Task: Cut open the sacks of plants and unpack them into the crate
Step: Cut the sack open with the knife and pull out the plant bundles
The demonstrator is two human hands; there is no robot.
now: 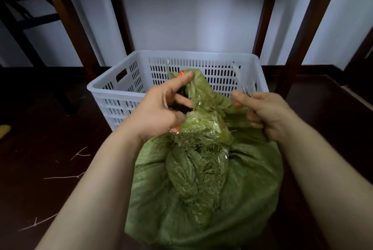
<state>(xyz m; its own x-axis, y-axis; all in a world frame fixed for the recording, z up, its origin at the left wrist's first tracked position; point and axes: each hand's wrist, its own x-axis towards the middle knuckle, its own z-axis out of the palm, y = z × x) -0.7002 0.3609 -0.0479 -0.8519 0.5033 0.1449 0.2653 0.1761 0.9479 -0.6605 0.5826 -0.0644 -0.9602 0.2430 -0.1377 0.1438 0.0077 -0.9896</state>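
Green woven sack (201, 189): stood just before white slotted crate (121, 104); neck frayed, apparently part-opened. Left hand (161, 106), right hand (266, 112): each gripped neck fabric. Unpacking not begun, apparently.

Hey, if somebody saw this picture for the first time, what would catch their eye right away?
A bulging green woven sack fills the foreground, its bunched top frayed and glinting with clear wrap. The left hand and right hand both grip that top from either side. Just behind stands a white slotted crate, bright against the dark floor, where pale twigs lie at the left.
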